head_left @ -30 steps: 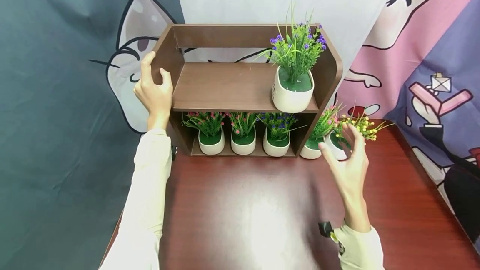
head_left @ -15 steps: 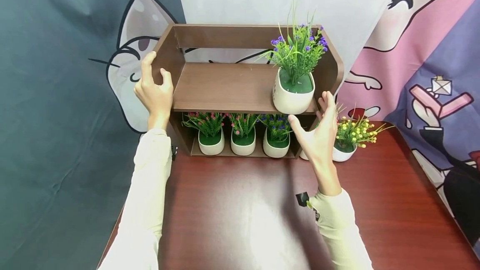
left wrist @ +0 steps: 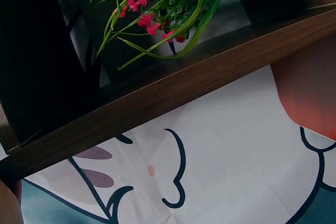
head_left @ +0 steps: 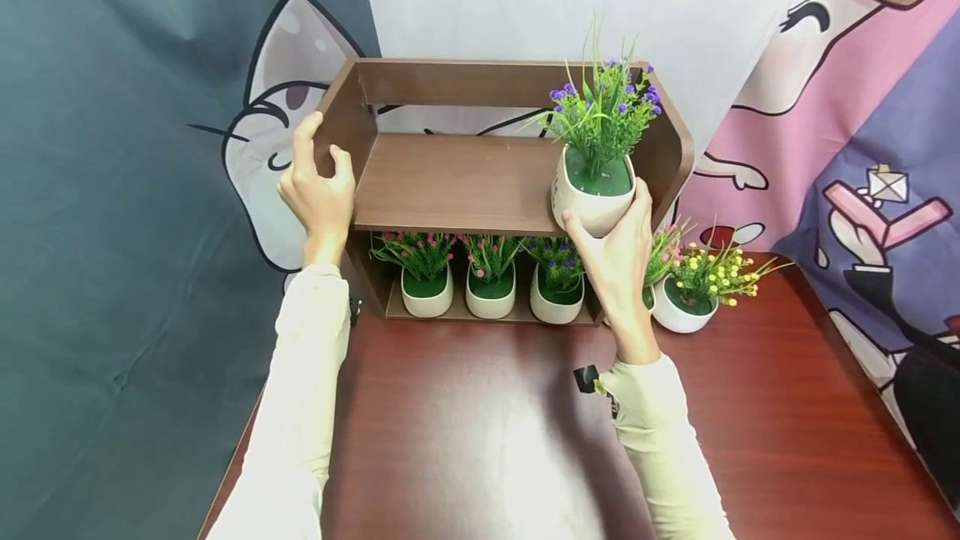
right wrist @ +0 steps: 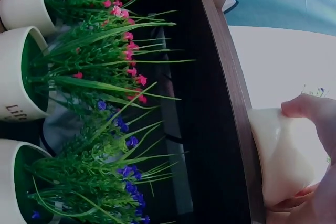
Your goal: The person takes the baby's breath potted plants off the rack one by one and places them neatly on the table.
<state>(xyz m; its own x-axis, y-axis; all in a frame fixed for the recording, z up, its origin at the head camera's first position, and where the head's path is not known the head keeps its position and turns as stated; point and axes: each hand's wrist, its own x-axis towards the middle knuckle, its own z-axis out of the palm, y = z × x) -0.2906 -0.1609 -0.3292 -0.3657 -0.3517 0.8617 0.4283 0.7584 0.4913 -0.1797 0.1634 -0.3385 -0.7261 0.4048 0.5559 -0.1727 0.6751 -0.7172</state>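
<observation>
A two-tier brown wooden shelf [head_left: 465, 182] stands on the table. My right hand [head_left: 615, 261] grips a white pot of purple flowers [head_left: 592, 207] on the right of its upper board, thumb on the front, fingers round the right side. In the right wrist view the thumb and fingers lie against the white pot [right wrist: 286, 153]. My left hand [head_left: 318, 198] holds the front edge of the shelf's left side panel, thumb inside, fingers outside. Only a sliver of the left hand [left wrist: 8, 205] shows in the left wrist view, beside the wooden edge.
On the lower tier stand pots of pink flowers [head_left: 427, 298] and purple flowers [head_left: 557, 302]. Right of the shelf, a pot of yellow flowers [head_left: 682, 315] stands beside a pink-flowered one [head_left: 660, 252], partly behind my right hand. Printed cloth hangs around the dark red table [head_left: 450, 423].
My right hand has moved left and up from beside the yellow flowers to the upper pot and now grips it. The left hand has stayed at the side panel.
</observation>
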